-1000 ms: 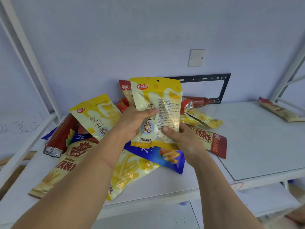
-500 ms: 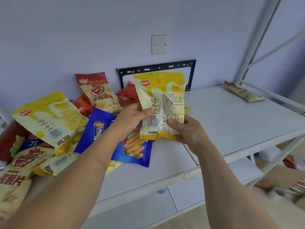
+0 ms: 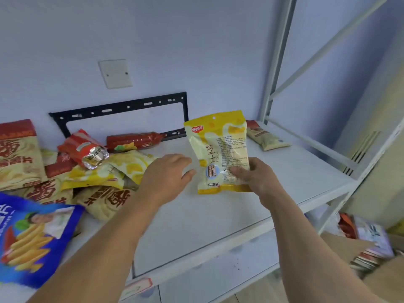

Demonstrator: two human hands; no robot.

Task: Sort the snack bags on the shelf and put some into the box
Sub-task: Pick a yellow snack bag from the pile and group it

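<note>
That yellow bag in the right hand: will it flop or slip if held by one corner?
The yellow bag stands upright while the right hand pinches only its lower edge, so it is probably fairly stiff and light. Its film looks glossy, so it may be slippery. The left hand is off it, open.

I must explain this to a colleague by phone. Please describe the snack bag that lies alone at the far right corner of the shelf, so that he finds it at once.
Start at the white metal shelf and follow its board to the far right corner, beside the upright post. There a flat beige snack bag with a dark red top lies alone, behind the upright yellow bag that the right hand holds. All other bags are heaped at the left.
</note>
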